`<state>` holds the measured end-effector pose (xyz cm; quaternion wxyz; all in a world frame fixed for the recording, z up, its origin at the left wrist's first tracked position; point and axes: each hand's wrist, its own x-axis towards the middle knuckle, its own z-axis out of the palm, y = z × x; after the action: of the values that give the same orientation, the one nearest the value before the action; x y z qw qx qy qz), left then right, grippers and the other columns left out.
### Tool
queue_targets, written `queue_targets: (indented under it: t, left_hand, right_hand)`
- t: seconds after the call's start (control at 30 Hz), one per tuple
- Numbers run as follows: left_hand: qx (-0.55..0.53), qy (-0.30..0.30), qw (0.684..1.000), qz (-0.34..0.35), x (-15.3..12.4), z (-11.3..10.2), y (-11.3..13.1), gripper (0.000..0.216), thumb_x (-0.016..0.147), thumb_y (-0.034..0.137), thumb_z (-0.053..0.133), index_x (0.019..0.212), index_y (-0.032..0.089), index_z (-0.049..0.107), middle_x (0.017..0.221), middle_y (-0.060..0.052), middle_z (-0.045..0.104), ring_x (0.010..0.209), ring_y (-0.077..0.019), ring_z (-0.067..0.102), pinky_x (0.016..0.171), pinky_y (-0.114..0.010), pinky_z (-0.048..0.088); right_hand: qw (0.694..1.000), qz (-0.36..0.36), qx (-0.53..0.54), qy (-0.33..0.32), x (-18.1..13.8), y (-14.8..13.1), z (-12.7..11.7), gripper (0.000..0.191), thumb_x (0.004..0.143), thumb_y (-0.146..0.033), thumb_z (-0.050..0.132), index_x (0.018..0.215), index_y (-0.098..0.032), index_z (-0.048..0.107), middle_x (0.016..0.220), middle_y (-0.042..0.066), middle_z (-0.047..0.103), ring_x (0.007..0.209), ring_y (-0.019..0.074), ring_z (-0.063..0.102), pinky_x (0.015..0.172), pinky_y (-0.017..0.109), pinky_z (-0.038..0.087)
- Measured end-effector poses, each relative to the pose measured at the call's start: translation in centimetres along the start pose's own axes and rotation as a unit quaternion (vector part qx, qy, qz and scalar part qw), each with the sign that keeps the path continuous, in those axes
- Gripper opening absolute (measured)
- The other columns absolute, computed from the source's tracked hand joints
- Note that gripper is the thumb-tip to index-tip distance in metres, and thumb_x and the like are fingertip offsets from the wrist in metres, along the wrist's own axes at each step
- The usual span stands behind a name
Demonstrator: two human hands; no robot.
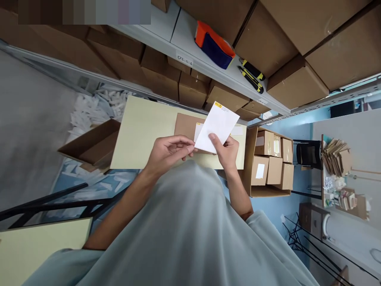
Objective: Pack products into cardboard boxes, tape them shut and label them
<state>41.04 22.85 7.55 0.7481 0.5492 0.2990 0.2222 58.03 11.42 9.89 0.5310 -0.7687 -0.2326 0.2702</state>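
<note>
Head | Right hand pinches white, yellow-cornered rectangular paper under thumb | left hand, grip unclear | light pressure should prevent creases

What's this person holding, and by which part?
White paper: the right hand grips its lower right edge, thumb on top. The left hand is at its lower left corner; whether it grips cannot be told.

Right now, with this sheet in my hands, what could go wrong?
Two risks, as far as I can judge.
The white sheet might crease: your right hand grips it, and the fingers of your left hand are at its lower corner.
One of the yellow-and-black cutters could perhaps fall if bumped, as they lie near the front edge of the shelf.
</note>
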Motion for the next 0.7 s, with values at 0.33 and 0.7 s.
queue_targets:
  t: [0.33, 0.7]
  left_hand:
    - [0.028, -0.008, 1.0, -0.005, -0.3, -3.9, 0.5, 0.038, 0.083, 0.059, 0.09, 0.085, 0.022, 0.08, 0.083, -0.01, 0.081, 0.068, -0.0232, 0.072, 0.055, -0.035, 0.059]
    - [0.028, -0.006, 1.0, 0.012, 0.7, -7.8, 0.5, 0.033, 0.084, 0.053, 0.084, 0.086, 0.021, 0.074, 0.084, -0.007, 0.076, 0.069, -0.0203, 0.072, 0.057, -0.03, 0.055]
  right_hand:
    - [0.999, 0.02, -0.046, 0.009, -1.1, -1.3, 3.5, 0.073, 0.083, -0.094, 0.08, 0.075, -0.022, 0.069, 0.076, 0.004, 0.065, 0.078, 0.0208, 0.065, 0.058, 0.031, 0.053]
    - [0.989, -0.042, -0.144, -0.013, -0.5, -0.9, 7.7, 0.055, 0.1, -0.074, 0.078, 0.12, -0.023, 0.084, 0.103, 0.006, 0.075, 0.078, 0.0168, 0.063, 0.076, 0.034, 0.059]
